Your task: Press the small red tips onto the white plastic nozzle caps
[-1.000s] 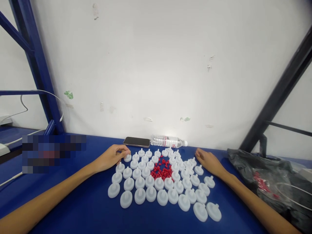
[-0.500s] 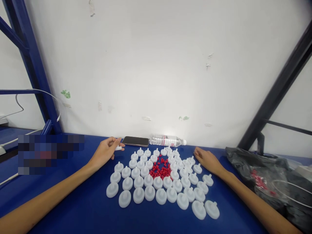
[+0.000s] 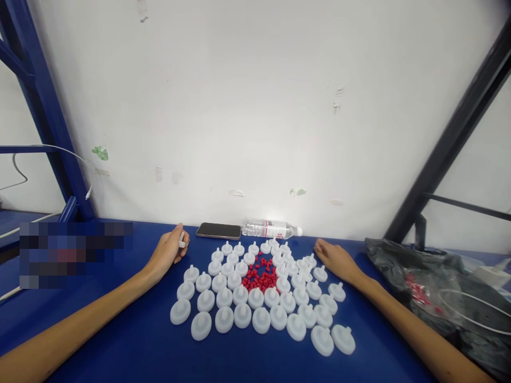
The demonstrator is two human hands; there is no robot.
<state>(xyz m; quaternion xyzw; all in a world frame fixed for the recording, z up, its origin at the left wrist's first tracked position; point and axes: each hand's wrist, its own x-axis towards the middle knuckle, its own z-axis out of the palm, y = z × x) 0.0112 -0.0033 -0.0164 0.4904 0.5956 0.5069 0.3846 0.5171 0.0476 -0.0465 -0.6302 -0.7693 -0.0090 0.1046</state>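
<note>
My left hand (image 3: 169, 250) is closed around a small white piece (image 3: 182, 240), which sticks out between its fingers; its exact kind cannot be made out. To the right of the piece lies the phone, apart from the hand. My right hand (image 3: 334, 259) rests on the table with its fingers curled in; its palm side is hidden. Between the hands stand many translucent white round caps (image 3: 224, 319), their narrow spouts pointing up. They surround a scattered heap of small red plugs (image 3: 261, 277). The right hand is nearest to the caps on the right side.
Along the wall lie a dark phone (image 3: 219, 231) and a clear plastic bottle (image 3: 271, 229) on its side. At right, a black plastic bag (image 3: 393, 260) carries a clear bag with red pieces (image 3: 419, 292). Metal frame posts (image 3: 447, 133) flank the blue table (image 3: 239, 359).
My left hand has drawn back left, away from the phone, turning its fingers upward with the white piece still held. The right hand stays put; the whole view has shifted slightly.
</note>
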